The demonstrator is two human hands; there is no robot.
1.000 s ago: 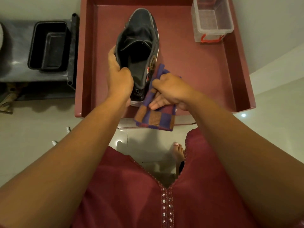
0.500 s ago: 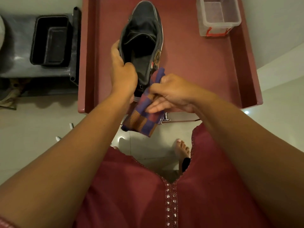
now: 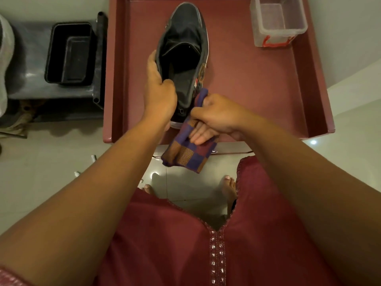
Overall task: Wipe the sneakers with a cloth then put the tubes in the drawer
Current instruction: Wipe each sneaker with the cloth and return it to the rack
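Far left: I log a black plastic tub (image 3: 69,53), rectangular with rounded corners, matte, sitting on a grey shelf (image 3: 26,77). No legible writing on it.

Centre: the maroon drawer (image 3: 257,85) is pulled out, its surface flat and raised on the sides. The black sneaker (image 3: 183,56) stands in it, toe pointing away from me, heel toward its near edge. Dark fabric upper, pale sole edge, a round emblem on its right flank; I cannot read the emblem.

My left hand (image 3: 159,93) grips the sneaker at the heel collar, thumb inside the opening, fingers curled around the outer left side.

My right hand (image 3: 214,118) clutches the checked cloth (image 3: 188,149), woven, in purple, maroon and orange squares. The cloth's upper end is bunched against the sneaker's right heel side; the rest hangs below the drawer's front edge.

Right: a clear plastic container (image 3: 278,20) with red clips stands in the drawer's far right corner, well apart from the sneaker. No label visible.
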